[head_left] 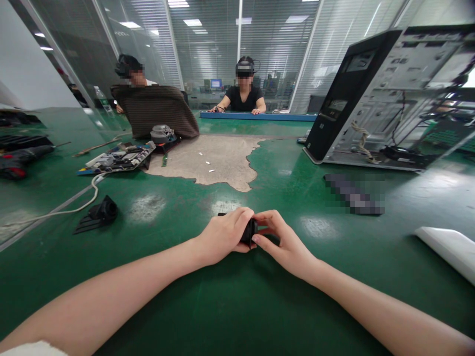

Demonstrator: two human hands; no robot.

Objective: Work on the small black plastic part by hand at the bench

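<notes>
Just above the green tabletop [174,306], a small black part [251,231] sits between my two hands; its exact kind is hard to make out. My left hand [224,235] is wrapped round it from the left, covering most of it. Thumb and fingertips of my right hand [284,240] pinch its right side. To the left lies a black plastic piece [103,210] with a slatted flat end, apart from my hands.
An opened computer tower [356,99] stands at the right. A blurred dark object [351,195] and a white casing [449,249] lie nearer. At left are a circuit board [120,157], a cable [94,190] and a power drill [25,157]. Two people sit across the table.
</notes>
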